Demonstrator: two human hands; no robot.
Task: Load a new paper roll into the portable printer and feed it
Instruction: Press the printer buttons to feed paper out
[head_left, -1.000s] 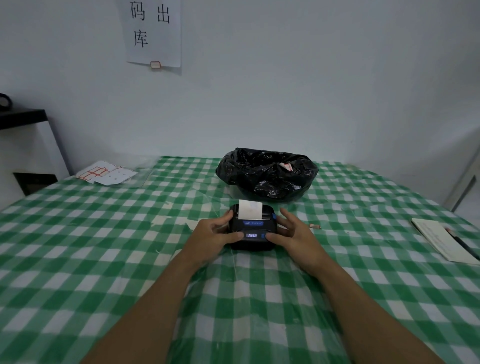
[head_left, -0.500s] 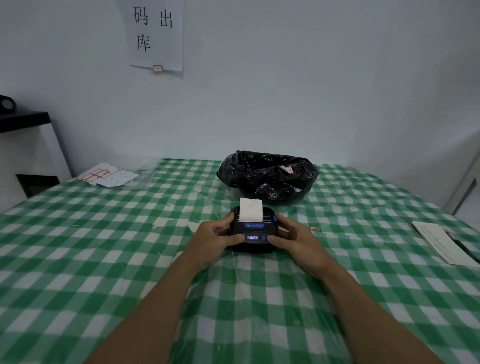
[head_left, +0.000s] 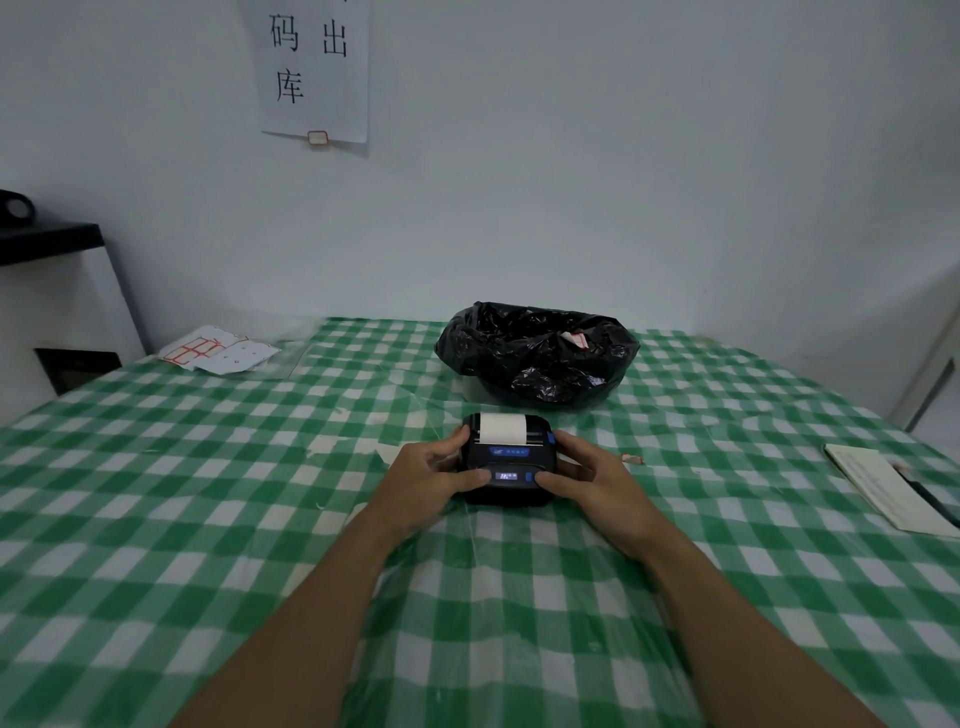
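Observation:
A small black portable printer (head_left: 511, 488) sits on the green checked tablecloth (head_left: 208, 519) in the middle of the table. Its lid is closed and a white strip of paper (head_left: 503, 429) sticks out of the top slot. A small lit display shows on its front face. My left hand (head_left: 432, 477) grips the printer's left side, thumb on the front panel. My right hand (head_left: 589, 480) grips the right side, its thumb resting by the blue button at the display's right.
A bin lined with a black bag (head_left: 537, 353) stands just behind the printer. Label sheets (head_left: 218, 353) lie at the far left corner. A notebook with a pen (head_left: 893, 486) lies at the right edge. A small scrap (head_left: 632, 459) lies right of my right hand.
The paper strip stands a little higher out of the slot than a second ago. Both hands stay on the printer's sides in nearly the same grip.

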